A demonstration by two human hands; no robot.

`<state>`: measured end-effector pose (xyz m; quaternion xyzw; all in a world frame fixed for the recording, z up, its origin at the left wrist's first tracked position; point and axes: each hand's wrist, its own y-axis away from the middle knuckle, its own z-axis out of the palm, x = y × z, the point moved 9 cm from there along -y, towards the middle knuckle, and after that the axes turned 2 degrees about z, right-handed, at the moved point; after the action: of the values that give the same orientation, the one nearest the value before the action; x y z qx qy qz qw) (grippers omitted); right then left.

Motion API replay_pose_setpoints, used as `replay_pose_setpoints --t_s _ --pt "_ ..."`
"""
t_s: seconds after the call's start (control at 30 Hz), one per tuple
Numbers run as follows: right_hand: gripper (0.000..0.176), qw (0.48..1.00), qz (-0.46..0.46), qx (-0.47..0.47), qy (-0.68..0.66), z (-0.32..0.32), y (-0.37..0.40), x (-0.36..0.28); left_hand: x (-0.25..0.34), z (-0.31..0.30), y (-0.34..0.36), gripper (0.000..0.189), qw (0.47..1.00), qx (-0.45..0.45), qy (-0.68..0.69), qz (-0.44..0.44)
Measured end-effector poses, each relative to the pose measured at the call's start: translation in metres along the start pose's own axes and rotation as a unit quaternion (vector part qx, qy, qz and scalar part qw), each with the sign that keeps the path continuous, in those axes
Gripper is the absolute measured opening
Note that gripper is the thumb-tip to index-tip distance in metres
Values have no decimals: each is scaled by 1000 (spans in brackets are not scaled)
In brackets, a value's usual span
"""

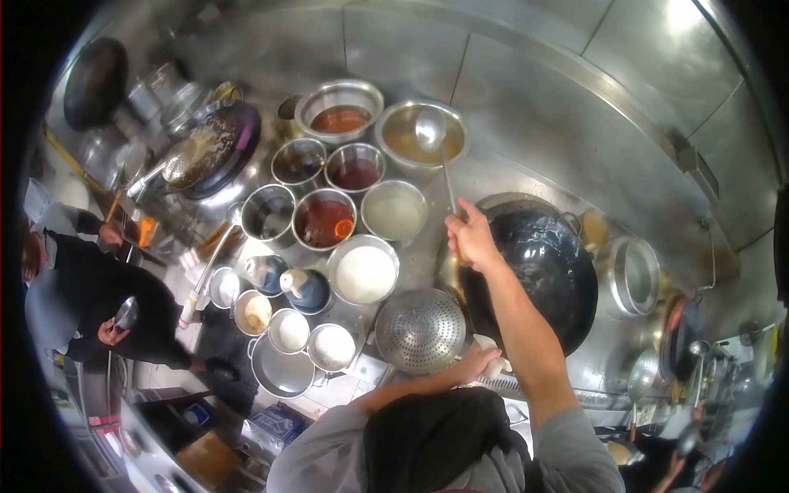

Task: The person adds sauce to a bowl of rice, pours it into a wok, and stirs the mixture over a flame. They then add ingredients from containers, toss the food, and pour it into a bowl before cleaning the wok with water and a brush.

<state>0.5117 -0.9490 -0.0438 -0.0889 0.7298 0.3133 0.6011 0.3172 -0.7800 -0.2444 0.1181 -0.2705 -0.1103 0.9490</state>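
My right hand [471, 236] is closed on the handle of a ladle [430, 131], whose bowl is over the metal bowl of brownish liquid [385, 146] at the back. Beneath my right forearm is a black wok [538, 275] with a wet, shiny inside. Close to my body, my left hand [478, 364] is closed on a pale cloth [491, 355] at the wok's near left edge. A perforated strainer [421, 330] rests just left of it.
Left of the wok stand several metal pots of sauces, one with white contents [365, 271], and squeeze bottles [302, 287]. Another wok [218, 148] is at the far left. A co-worker in black [115, 296] holds a ladle there. Metal pots [635, 275] stand right.
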Motion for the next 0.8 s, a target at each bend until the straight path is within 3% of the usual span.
replay_pose_setpoints --t_s 0.03,0.1,0.2,0.3,0.37,0.53,0.63,0.7,0.8 --pt "71 1000 2 3 -6 -1 -1 0 8 2 2 17 1000 1 0 0" --pt "71 1000 2 7 -12 1 -2 3 11 1 5 17 991 7 -133 -31" --pt "71 1000 9 15 -14 3 -7 7 51 37 26 16 992 -29 -114 -48" --pt "74 997 27 2 -71 4 -10 11 30 24 16 14 994 -5 -105 -37" --pt "76 962 42 -33 -267 7 -9 10 32 26 17 14 992 -11 -116 -44" --pt "74 935 25 -50 -350 2 8 -11 42 36 23 15 992 -29 -122 -32" --pt "72 927 16 -57 -371 -5 18 -25 34 40 25 16 989 -32 -118 -81" --pt "71 925 13 -58 -376 -9 23 -30 47 47 29 16 992 -12 -125 -7" --pt "70 932 3 -60 -358 -12 27 -30 44 45 26 18 991 -10 -134 18"
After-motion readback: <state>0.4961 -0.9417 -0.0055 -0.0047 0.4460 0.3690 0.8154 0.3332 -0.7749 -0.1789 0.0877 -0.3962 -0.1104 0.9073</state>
